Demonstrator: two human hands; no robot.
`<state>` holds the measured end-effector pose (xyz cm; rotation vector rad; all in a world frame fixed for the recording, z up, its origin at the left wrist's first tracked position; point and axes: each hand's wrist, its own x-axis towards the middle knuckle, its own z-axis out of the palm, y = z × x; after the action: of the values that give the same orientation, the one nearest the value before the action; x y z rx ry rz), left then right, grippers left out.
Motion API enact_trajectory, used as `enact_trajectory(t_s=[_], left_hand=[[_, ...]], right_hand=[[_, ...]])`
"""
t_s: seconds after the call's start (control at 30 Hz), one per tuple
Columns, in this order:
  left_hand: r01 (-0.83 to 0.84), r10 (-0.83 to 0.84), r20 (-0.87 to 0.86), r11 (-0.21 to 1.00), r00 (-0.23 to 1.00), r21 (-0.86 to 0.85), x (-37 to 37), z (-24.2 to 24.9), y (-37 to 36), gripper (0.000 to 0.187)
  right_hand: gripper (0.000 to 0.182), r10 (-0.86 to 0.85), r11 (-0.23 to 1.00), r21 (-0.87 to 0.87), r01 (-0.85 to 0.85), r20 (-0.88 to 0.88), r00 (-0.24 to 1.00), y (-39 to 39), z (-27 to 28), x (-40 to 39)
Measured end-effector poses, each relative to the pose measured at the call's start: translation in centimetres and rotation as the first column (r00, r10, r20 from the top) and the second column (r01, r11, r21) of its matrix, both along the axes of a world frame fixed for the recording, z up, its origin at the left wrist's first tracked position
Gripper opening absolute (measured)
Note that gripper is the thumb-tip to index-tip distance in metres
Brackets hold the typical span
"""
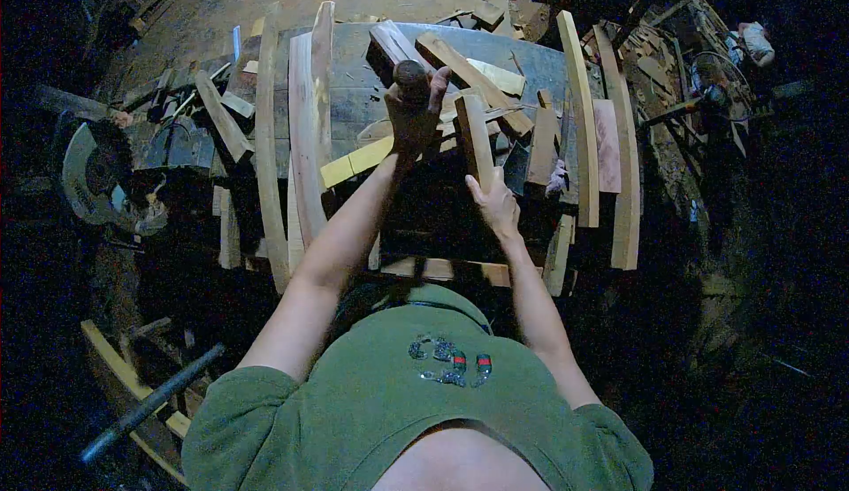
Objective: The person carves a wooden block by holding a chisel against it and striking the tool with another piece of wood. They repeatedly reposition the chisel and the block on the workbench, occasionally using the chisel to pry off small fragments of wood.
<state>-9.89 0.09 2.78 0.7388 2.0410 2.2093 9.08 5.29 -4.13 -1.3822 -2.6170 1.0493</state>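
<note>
The right hand (pixel 497 205) has its fingers wrapped about the near end of a wooden block (pixel 475 137), the thumb along its left side; the block points away from the person, above the near part of the bench (pixel 538 53). Just left of the block and a little farther off, the left hand (pixel 414 124) is in shadow, its fingers appearing curled round a dark knob (pixel 409 75), one digit sticking up beside it; what the knob belongs to cannot be told.

Beyond the block a beam (pixel 473 71) slants across the bench. A yellow strip (pixel 357 162) lies to the block's left, with a long board (pixel 303 128) farther left. To its right are a short plank (pixel 542 144), a cloth (pixel 556 177) and a pinkish board (pixel 606 144).
</note>
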Motion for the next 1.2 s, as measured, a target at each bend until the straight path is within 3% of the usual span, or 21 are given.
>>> enact_trajectory(t_s=[0.07,0.13,0.17,0.23,0.27,0.3,0.37,0.43,0.47,0.53,0.57,0.63,0.73,0.77,0.83,0.87,0.9,0.93,0.97,1.13,1.2], left_hand=[[-0.091,0.082,-0.144,0.995,0.986,-0.052,0.4,-0.3,0.5,0.025],[-0.258,0.142,-0.478,0.948,0.867,-0.185,0.6,-0.2,0.6,0.022],[-0.256,0.146,-0.479,0.951,0.866,-0.172,1.0,0.0,0.7,0.022],[-0.264,0.161,-0.484,0.952,0.860,-0.152,1.6,0.3,0.9,0.021],[-0.261,0.122,-0.591,0.953,0.797,-0.156,1.7,0.3,0.9,0.018],[-0.246,0.096,-0.578,0.951,0.811,-0.187,2.0,0.3,0.8,0.016],[-0.236,0.080,-0.559,0.948,0.825,-0.213,2.6,0.1,0.7,0.014],[-0.216,-0.092,-0.649,0.900,0.755,-0.378,3.0,-1.1,0.5,0.011],[-0.412,-0.046,-0.763,0.820,0.645,-0.398,3.7,-4.2,1.5,0.014],[-0.076,0.162,-0.668,0.985,0.726,0.156,4.3,0.1,-0.2,0.014],[-0.088,0.172,-0.666,0.984,0.726,0.158,4.4,0.0,-0.6,0.014],[0.180,-0.190,-0.319,0.982,0.929,-0.060,4.6,-0.5,-0.6,0.013],[0.113,-0.160,-0.426,0.984,0.891,-0.134,4.3,-3.8,1.2,0.011],[0.179,-0.162,-0.325,0.984,0.932,0.023,4.1,-5.9,2.3,0.012],[0.250,-0.228,-0.218,0.965,0.949,0.081,4.4,-5.9,2.2,0.015],[0.314,-0.301,-0.102,0.938,0.948,0.144,4.9,-5.8,2.0,0.017],[0.317,-0.303,-0.108,0.937,0.947,0.150,5.1,-4.6,1.5,0.017],[0.218,-0.204,-0.279,0.976,0.938,0.020,4.5,-2.3,0.7,0.019],[0.098,-0.135,-0.435,0.989,0.890,-0.107,4.5,-1.5,-0.2,0.021],[0.062,-0.098,-0.350,0.992,0.931,-0.113,4.7,-1.7,0.6,0.021],[0.086,-0.056,-0.310,0.993,0.949,0.085,4.7,-1.0,0.2,0.020]], right_hand=[[0.052,-0.002,1.000,-0.023,0.002,0.008,1.000,0.8,0.0,-0.2],[0.053,0.073,0.977,-0.184,-0.111,-0.204,0.976,2.9,-1.0,-0.4],[0.055,-0.030,0.981,-0.192,-0.017,-0.239,0.971,2.8,0.7,-0.5],[0.043,-0.063,0.980,-0.193,-0.052,-0.546,0.835,1.6,8.8,-1.3],[0.041,-0.035,0.990,-0.119,-0.078,-0.734,0.679,0.6,12.7,-2.3],[0.040,0.099,0.952,0.306,0.008,-0.333,0.938,6.2,0.5,4.6],[0.039,0.172,0.938,0.335,-0.085,-0.241,0.955,4.7,3.3,5.7],[0.037,0.299,0.887,0.387,-0.252,-0.067,0.952,2.8,9.9,4.7],[0.037,0.362,0.851,0.400,-0.341,0.025,0.932,2.0,12.9,3.9],[0.036,0.467,0.765,0.389,-0.513,0.215,0.858,0.5,16.1,3.5],[0.039,0.492,0.761,0.475,-0.442,0.020,0.870,0.4,15.8,3.7],[0.039,0.513,0.756,0.477,-0.449,-0.004,0.858,0.9,15.3,3.8],[0.040,0.500,0.795,0.448,-0.409,-0.102,0.860,1.1,13.8,4.6],[0.040,0.490,0.808,0.444,-0.388,-0.141,0.860,1.2,13.3,4.7],[0.040,0.461,0.832,0.443,-0.334,-0.217,0.861,1.4,12.1,5.1],[0.035,0.445,0.475,0.774,-0.418,0.198,0.873,1.0,10.4,5.9],[0.033,0.439,0.622,0.722,-0.303,-0.001,0.899,1.6,8.4,7.2],[0.031,0.415,0.746,0.633,-0.205,-0.201,0.888,2.7,7.3,7.2],[0.031,0.421,0.750,0.625,-0.214,-0.201,0.885,2.4,7.2,7.0],[0.051,0.351,0.753,0.593,-0.285,0.005,0.936,1.2,7.4,6.9],[0.055,0.323,0.749,0.600,-0.282,0.042,0.945,0.9,7.2,7.1]])
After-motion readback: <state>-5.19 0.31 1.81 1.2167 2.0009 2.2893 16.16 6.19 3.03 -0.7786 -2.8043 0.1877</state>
